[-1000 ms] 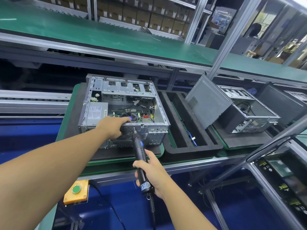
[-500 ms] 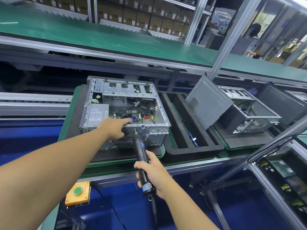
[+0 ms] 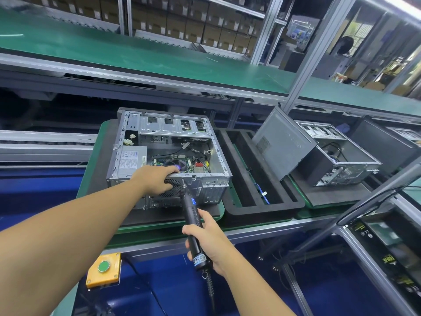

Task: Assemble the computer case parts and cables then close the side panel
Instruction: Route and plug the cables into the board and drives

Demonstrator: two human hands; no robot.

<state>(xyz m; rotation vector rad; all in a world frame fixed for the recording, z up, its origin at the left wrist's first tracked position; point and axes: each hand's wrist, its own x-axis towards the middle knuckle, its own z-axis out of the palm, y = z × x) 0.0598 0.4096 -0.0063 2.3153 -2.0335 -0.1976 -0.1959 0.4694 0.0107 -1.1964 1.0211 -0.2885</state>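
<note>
Plainly a screw is being driven on the rear wall of the computer case (image 3: 168,156), which lies on its side, open face up, on a green pallet (image 3: 91,179) at the middle of the counter. The left grip (image 3: 157,179) hooks its fingers over the near top rim by the round fan grille, thumb on the mesh, and steadies the box. The right grip (image 3: 205,238) is clenched round the black electric screwdriver (image 3: 191,208), whose bit meets the rear wall at 3 o'clock of the grille.

The case looks like stamped steel: stiff, probably fairly heavy, and likely sharp along its cut edges. The folded rim where the left grip sits seems the sound place to hold. The board and loose cables inside look fragile and should not be pressed.

At 3 o'clock of the case stands a black foam tray (image 3: 230,156) with a blue cable (image 3: 262,192) in one slot. Beyond it, at 2 o'clock, a grey side panel (image 3: 282,142) leans against a second case (image 3: 341,165); whether it belongs to the first case I cannot tell. Such thin sheet would flex, so it is best carried by two opposite edges. The case is still open, so closing remains undone.
</note>
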